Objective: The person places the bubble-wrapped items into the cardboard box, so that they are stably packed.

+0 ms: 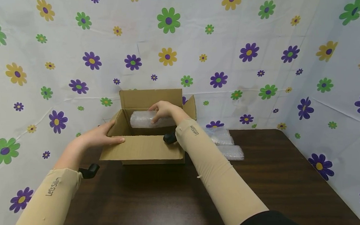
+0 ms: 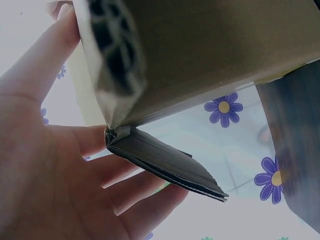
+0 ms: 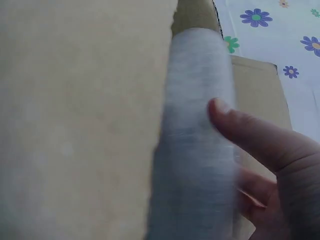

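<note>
An uncovered cardboard box (image 1: 153, 163) stands on the table with its flaps spread. At its left front corner my left hand (image 1: 97, 135) holds the cardboard, the thumb on the front flap (image 1: 142, 149) and the fingers behind the left side; the left wrist view shows these fingers (image 2: 145, 192) around a folded flap (image 2: 165, 160). My right hand (image 1: 167, 111) reaches into the box and grips a bubble-wrapped package (image 1: 141, 120), which lies lengthwise near the back wall. In the right wrist view the thumb (image 3: 245, 127) lies against the blurred wrap (image 3: 197, 130). What the wrap contains is hidden.
Two more bubble-wrapped packages, a nearer one (image 1: 234, 152) and a farther one (image 1: 222, 137), lie right of the box, partly behind my right forearm. The dark wooden table (image 1: 274, 170) meets a flower-patterned sheet (image 1: 201, 29) at the back and sides. The box's back flap (image 1: 151, 98) stands upright.
</note>
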